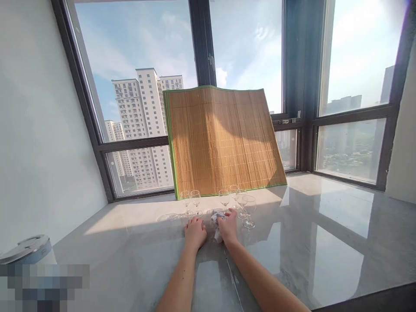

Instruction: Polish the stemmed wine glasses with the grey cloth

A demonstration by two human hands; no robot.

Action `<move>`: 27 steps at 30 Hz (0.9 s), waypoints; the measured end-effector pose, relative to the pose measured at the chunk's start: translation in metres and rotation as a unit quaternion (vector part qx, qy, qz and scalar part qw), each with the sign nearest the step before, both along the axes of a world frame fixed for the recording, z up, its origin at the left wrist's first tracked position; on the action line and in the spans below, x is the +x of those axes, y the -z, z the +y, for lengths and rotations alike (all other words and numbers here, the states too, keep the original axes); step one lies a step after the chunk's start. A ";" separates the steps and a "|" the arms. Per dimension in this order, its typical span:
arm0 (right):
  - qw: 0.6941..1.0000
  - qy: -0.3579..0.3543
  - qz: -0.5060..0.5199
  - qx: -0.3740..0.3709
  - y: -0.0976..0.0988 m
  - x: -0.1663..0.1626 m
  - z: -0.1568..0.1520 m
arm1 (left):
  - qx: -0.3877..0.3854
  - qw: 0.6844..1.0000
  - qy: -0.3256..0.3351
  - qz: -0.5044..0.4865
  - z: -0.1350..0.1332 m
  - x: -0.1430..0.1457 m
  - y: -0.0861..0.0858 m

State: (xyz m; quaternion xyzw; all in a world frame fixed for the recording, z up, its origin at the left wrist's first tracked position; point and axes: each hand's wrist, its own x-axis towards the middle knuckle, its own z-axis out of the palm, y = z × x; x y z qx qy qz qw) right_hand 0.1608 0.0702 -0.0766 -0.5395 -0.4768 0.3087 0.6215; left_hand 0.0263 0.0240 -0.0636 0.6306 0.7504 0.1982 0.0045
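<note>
My right hand is closed on a crumpled white cloth with grey marks, low over the glossy grey sill. My left hand rests on the sill with fingers bent loosely downward; nothing shows in it, though its fingertips are partly hidden. Just beyond it stand two small clear stemmed glasses, a left one and a right one. Several more glasses stand upright past my right hand, the nearest glass to its right and another glass behind the cloth.
A bamboo mat with green edging leans against the window behind the glasses. At the lower left stands a container with a pale lid, partly blurred out. Dark window frames and a white wall bound the grey sill.
</note>
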 end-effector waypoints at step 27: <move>0.994 -0.095 0.032 0.035 -0.014 -0.003 0.003 | 0.011 0.997 0.025 0.070 -0.009 0.009 -0.014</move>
